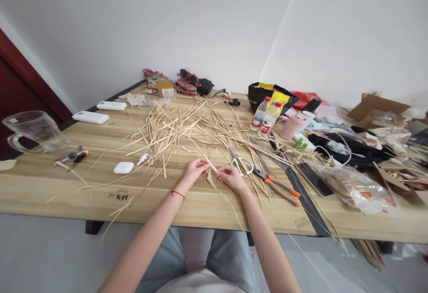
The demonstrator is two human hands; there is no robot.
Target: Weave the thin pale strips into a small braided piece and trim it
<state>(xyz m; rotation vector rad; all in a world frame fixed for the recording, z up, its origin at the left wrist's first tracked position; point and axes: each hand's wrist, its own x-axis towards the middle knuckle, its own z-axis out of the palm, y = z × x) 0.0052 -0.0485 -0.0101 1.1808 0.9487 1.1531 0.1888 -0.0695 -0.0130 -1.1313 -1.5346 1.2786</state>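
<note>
My left hand (196, 170) and my right hand (230, 177) meet near the front middle of the table, fingertips pinched on a pale straw strip (213, 167) that spans the small gap between them. A small bundled piece of straw (209, 177) hangs just below the fingers, and a thin strand trails from it toward the table's front edge. Whether that piece joins the held strip I cannot tell. Close to my right hand lie white-handled scissors (245, 165) and orange-handled pliers (281, 190). A large loose heap of straw strips (167, 125) spreads beyond both hands.
To the left are a glass mug (36, 132), a white earphone case (123, 168) and two white devices. At right stand two bottles (267, 119), a pink cup (293, 125), a black bag (254, 99), a phone (314, 179) and a plastic bread bag (357, 188).
</note>
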